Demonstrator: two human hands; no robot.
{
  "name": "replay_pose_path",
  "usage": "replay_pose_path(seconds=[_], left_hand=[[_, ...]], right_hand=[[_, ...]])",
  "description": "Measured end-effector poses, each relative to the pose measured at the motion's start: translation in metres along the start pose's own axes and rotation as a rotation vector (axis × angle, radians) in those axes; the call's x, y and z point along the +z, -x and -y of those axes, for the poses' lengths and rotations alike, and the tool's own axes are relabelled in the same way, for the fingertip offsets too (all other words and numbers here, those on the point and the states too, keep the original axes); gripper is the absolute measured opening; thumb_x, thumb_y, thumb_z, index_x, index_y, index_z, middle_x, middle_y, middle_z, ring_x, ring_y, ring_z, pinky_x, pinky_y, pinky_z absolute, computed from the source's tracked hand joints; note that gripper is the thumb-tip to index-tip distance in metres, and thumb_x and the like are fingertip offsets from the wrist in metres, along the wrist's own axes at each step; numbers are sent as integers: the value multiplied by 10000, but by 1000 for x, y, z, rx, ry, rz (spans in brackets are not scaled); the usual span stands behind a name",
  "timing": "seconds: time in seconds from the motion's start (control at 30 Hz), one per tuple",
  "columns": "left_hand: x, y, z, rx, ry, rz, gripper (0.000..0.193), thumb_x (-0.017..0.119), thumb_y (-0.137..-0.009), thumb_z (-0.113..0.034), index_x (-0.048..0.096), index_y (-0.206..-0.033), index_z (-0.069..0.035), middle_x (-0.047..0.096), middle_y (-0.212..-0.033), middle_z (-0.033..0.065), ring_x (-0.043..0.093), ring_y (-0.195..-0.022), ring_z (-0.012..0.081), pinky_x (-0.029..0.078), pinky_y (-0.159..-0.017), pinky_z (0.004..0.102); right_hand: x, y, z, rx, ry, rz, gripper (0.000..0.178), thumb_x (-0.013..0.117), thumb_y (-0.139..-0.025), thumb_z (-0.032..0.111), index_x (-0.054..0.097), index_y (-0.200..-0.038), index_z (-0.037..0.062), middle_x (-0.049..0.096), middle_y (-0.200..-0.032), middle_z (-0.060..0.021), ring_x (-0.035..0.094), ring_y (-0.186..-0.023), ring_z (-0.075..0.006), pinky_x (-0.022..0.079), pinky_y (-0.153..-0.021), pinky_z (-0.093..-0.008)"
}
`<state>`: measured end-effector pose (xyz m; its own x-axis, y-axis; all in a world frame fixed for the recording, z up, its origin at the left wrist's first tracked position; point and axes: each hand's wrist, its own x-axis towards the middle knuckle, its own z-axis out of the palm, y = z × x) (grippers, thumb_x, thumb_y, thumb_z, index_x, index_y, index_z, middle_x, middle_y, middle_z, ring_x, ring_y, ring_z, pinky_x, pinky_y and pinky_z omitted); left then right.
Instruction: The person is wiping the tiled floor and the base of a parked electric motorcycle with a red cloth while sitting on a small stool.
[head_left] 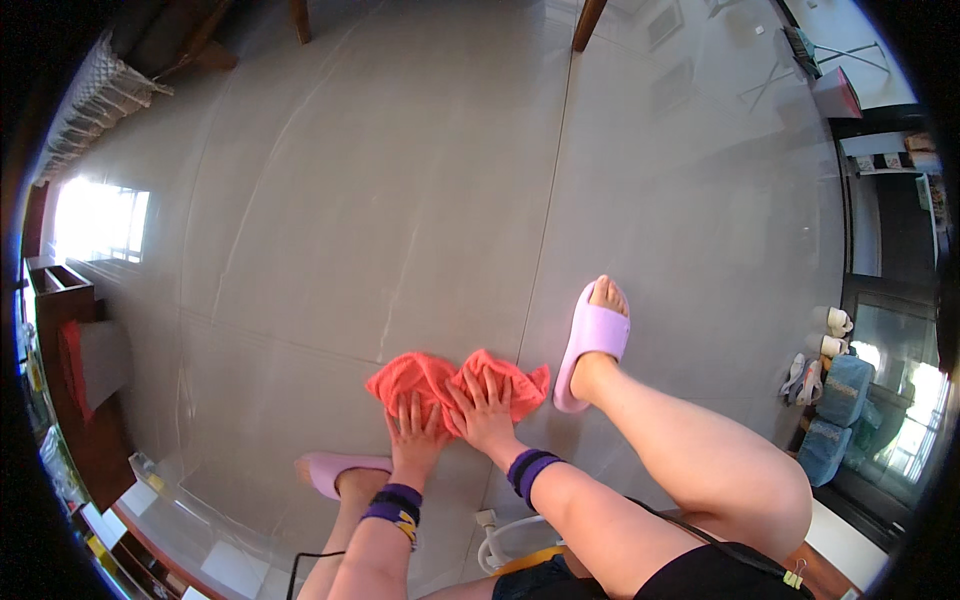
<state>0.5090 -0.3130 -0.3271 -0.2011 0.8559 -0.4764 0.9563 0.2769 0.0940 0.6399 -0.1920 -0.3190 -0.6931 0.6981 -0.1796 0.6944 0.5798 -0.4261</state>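
Note:
A coral-red cloth [418, 371] lies bunched in two lobes on the grey tiled floor. My left hand [416, 440] presses down on its left part from the near side, fingers spread. Beside it, my right hand [486, 408] lies on the right part, fingers apart and stretched forward. The two hands are close together, and neither one is curled round the fabric. Purple and black bands circle both wrists. What is under the cloth and palms is hidden.
My feet, in lilac slippers [597, 334], stand either side of the cloth. A white cable or hose [490, 548] lies close behind my hands. Left stands a dark wooden cabinet [75, 340]; at right, shoes [793, 376] and blue bundles [845, 390] sit by a glass door.

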Motion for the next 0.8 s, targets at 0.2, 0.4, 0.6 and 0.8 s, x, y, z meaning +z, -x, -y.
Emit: replay_pose_path(seconds=[0.2,0.4,0.6,0.8], left_hand=[[46,83,-69,-43,70,-64,753,612,-859,-502,408,-1503,-169,165,-1624,215,104,-1503,447,91,-1166,681],[-2,15,-43,-9,144,-207,765,635,-842,-510,407,-1507,-207,252,-1600,203,194,-1486,420,131,-1193,623],[-54,-81,43,-68,-57,-282,777,591,-880,-549,327,-1549,-256,216,-1625,152,163,-1500,391,89,-1208,600],[-6,-38,55,-384,94,-418,862,541,-900,-608,262,-1571,-145,113,-1627,251,140,-1477,481,103,-1193,608]], right_hand=[[10,86,-19,-134,8,155,517,551,-944,385,501,-1448,288,298,-1591,-22,222,-1471,-315,184,-1164,-619],[-13,18,-51,-64,110,-112,555,520,-953,459,473,-1471,266,324,-1572,-88,239,-1450,-397,172,-1134,-676],[-20,-107,-39,-122,178,-194,658,560,-917,557,416,-1508,308,271,-1607,-82,143,-1489,-417,113,-1135,-711],[12,-115,16,-339,188,-132,681,533,-910,606,338,-1529,400,237,-1629,-51,114,-1509,-389,59,-1170,-678]])
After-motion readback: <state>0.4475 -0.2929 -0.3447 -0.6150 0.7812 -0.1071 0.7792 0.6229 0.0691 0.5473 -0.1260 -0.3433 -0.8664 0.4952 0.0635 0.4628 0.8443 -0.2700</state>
